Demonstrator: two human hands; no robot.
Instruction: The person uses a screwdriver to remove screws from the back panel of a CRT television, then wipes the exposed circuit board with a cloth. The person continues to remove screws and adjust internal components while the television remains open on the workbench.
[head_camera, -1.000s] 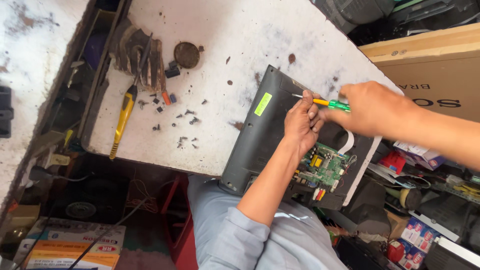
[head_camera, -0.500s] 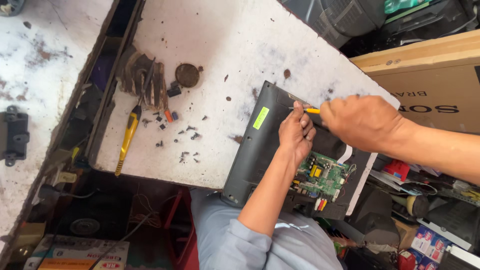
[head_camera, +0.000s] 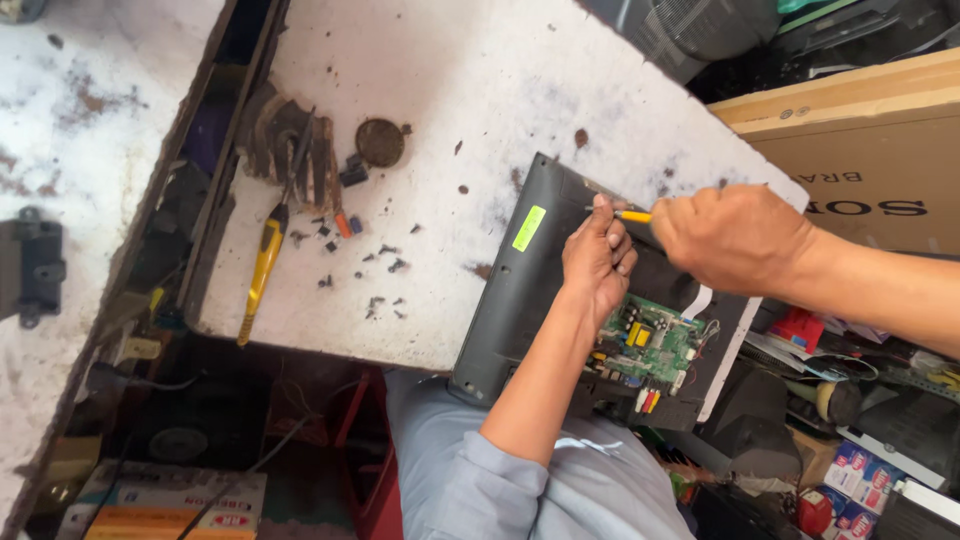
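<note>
Both hands have slid up the black panel (head_camera: 520, 290); my right hand (head_camera: 735, 238) grips the yellow screwdriver (head_camera: 625, 214), my left hand (head_camera: 597, 258) pinching its tip to steady it.

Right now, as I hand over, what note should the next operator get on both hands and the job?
Right hand: gripping the yellow-handled screwdriver.
Left hand: fingers pinch its shaft, tip on the black TV back panel, which overhangs the white workbench.
Done: green circuit board exposed; loose screws lie on the bench.
Left: whatever sits under the tip, apparently not yet out.
</note>
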